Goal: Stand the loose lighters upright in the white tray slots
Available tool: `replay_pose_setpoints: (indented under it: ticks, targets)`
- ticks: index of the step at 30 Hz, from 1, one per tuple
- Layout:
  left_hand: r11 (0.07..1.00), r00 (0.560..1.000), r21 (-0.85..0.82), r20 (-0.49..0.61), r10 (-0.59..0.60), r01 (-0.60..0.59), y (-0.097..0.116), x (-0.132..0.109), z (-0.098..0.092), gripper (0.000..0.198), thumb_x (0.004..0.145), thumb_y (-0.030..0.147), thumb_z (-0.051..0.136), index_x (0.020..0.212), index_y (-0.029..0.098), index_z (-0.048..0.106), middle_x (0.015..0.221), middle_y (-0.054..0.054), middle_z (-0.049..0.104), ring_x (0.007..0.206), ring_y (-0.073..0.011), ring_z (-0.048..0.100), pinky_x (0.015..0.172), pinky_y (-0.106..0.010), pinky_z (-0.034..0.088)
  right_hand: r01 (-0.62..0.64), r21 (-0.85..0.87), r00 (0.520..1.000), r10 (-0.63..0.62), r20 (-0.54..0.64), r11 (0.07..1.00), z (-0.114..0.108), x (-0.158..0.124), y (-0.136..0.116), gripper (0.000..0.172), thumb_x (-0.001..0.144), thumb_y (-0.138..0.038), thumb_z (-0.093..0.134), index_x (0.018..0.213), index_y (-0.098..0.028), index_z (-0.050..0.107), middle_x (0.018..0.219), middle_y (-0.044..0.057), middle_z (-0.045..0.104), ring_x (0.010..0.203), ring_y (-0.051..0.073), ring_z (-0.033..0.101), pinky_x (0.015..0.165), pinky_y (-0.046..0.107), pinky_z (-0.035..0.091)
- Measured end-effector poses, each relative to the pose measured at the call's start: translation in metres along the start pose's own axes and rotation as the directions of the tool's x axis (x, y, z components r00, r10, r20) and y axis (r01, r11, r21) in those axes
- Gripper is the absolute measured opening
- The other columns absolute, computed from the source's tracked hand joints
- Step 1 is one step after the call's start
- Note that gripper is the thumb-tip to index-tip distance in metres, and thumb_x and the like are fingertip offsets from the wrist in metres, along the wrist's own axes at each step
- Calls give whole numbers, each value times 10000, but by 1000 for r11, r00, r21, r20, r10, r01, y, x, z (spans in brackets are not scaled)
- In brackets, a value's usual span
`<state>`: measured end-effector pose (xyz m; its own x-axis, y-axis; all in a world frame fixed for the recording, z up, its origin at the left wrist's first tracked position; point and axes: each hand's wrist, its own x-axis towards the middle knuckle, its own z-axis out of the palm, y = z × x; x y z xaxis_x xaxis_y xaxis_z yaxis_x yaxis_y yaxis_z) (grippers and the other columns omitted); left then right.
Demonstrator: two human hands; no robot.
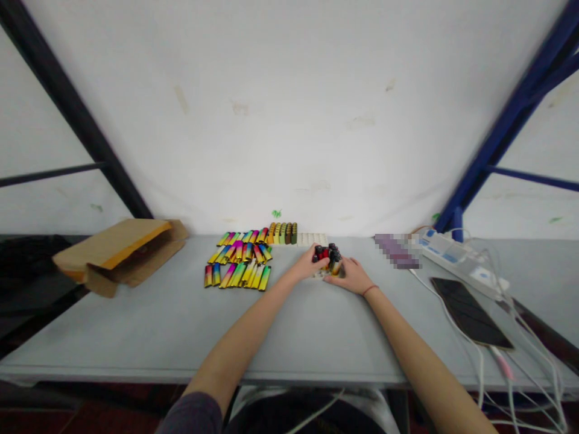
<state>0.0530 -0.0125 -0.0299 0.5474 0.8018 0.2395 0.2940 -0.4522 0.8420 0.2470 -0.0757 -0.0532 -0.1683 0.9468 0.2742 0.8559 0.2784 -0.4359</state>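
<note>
Both hands meet around a bunch of small black-topped pieces that look like lighters (335, 254), some red and some amber lower down. My left hand (308, 264) is closed against the bunch from the left, its thumb across the front. From the right, my right hand (351, 276) closes on the same bunch, fingers partly hidden behind it. Pale, clear parts show beneath, partly covered by the hands. Just behind lies a white tray with rows of holes (312, 239). Left of it, several gold-and-dark pieces stand upright in a block (283, 232).
Shiny multicoloured lighter-shaped pieces (237, 275) lie in several rows on the grey table (181, 337). An open brown cardboard package (122, 247) sits left. At right are a phone (470, 310), a power strip (461, 262), white cables and a blurred-out purple item (398, 251).
</note>
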Motion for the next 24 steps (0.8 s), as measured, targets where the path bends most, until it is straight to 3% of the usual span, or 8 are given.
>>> replay_pose_setpoints:
  ticks: [8,11,15,18,19,21,24]
  targets:
    - [998,999,-40,-1,46,-46,4,-1,4,346,768,294,715,1052,201,538,896,15,618,831,-159,573,822,-289,478,-13,35,1000,13,-3,999,-1,0,1,623,761,-632,720,1211,-210,635,1150,117,746,1086,325,676,1036,483,454]
    - [992,991,-130,-134,-22,5,5,1,13,303,795,289,699,1021,207,516,878,11,620,838,-161,585,858,-308,489,-14,39,1000,15,-8,999,-1,0,1,664,747,-648,720,1230,-200,638,1148,124,746,1088,334,673,1016,483,472]
    - [950,936,-308,-319,-146,43,11,5,9,261,812,353,694,942,214,516,902,-11,643,909,-170,605,898,-310,499,-13,42,1000,14,-24,999,-1,-1,2,716,737,-649,726,1276,-189,627,1198,143,732,1112,343,666,1026,485,470]
    - [907,913,-395,-301,-274,142,18,2,-29,266,805,400,694,925,204,561,897,-32,676,897,-182,638,856,-309,523,-23,39,1000,23,-11,999,-2,-1,2,701,744,-654,718,1260,-186,635,1158,137,742,1082,342,675,1000,484,483]
    - [889,912,-408,-248,-327,208,20,-2,-50,268,801,411,695,912,199,576,862,-36,681,855,-181,650,813,-307,533,-23,38,1000,24,-6,999,-2,-1,2,689,746,-654,716,1245,-186,641,1146,135,744,1069,339,677,997,486,483]
    - [855,869,-382,-210,-449,350,22,-15,-98,312,759,436,734,875,188,585,769,-33,678,730,-166,652,708,-291,537,-15,37,1000,15,-9,999,-2,-1,2,662,746,-650,719,1215,-188,652,1136,131,744,1051,332,678,1004,487,475]
    - [814,811,-220,-126,-571,538,21,-45,-171,372,674,435,805,862,176,617,718,-37,708,683,-186,670,655,-297,550,-4,37,1000,5,-29,999,-1,-1,2,622,745,-639,721,1179,-196,662,1102,123,749,1026,324,678,992,475,477]
